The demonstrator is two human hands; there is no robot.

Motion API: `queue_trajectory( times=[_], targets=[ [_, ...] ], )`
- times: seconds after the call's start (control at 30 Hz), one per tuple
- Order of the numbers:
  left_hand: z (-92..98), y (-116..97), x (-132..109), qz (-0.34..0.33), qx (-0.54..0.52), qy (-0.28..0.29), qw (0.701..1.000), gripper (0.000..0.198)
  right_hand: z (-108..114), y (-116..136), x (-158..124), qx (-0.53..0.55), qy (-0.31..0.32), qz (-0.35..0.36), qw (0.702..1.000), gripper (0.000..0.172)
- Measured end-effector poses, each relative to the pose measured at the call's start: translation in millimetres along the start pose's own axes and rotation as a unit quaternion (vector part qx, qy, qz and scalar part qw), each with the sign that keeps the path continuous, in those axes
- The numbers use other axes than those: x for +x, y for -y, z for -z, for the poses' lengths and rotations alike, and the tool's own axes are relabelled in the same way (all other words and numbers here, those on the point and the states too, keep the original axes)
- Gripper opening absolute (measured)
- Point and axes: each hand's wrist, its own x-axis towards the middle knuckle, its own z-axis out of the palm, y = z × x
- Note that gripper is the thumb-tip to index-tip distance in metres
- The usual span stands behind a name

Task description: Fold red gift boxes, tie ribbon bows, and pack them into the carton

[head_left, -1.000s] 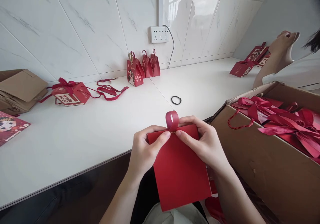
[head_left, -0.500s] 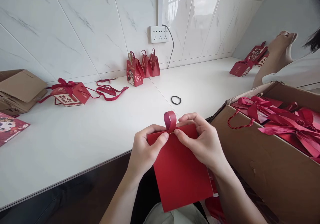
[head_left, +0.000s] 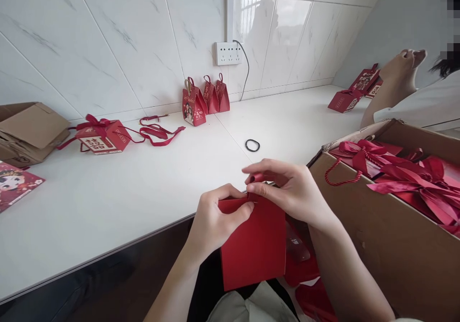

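Left hand (head_left: pixel 223 221) grip pinched the red box (head_left: pixel 257 250) near its top edge, right hand (head_left: pixel 291 190) grip held its ribbon loop (head_left: pixel 256 177), box in front of the desk (head_left: pixel 108 197), left of the carton (head_left: pixel 373 245).

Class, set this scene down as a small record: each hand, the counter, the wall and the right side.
Left hand: pinches top edge of plain red cardboard box
Right hand: thumb and fingers at its red ribbon loop
White counter: bears thin black ring
Near tiled wall: red tent-shaped card boxes
Right side: open brown cardboard carton holding shiny red bows
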Motion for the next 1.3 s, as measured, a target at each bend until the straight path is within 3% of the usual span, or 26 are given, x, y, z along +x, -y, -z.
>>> queue_trajectory(
  times=[0.1,0.33,0.5,0.7,1.0,1.3],
  targets=[
    [0.2,0,0,0.005,0.013,0.005,1.000,0.010,-4,2,4,-0.002,-0.031,-0.014,0.999,0.010],
    [2.3,-4,3,0.020,0.022,0.016,0.999,0.008,-10,1,5,-0.027,-0.083,-0.020,0.996,0.019],
    [7.4,-5,5,0.064,-0.059,0.094,0.992,0.016,-5,0,8,0.037,-0.067,-0.059,0.995,0.022],
    [8.0,-6,2,0.054,-0.154,0.104,0.981,0.022,-3,5,14,0.113,-0.021,-0.120,0.986,0.026],
    [6.5,-5,6,0.045,-0.023,0.044,0.998,0.015,-7,10,13,0.089,-0.041,-0.131,0.987,0.019],
    [0.5,-18,-1,0.059,-0.034,-0.014,0.998,0.003,-20,16,6,0.032,-0.106,-0.081,0.991,0.013]
  ],
)
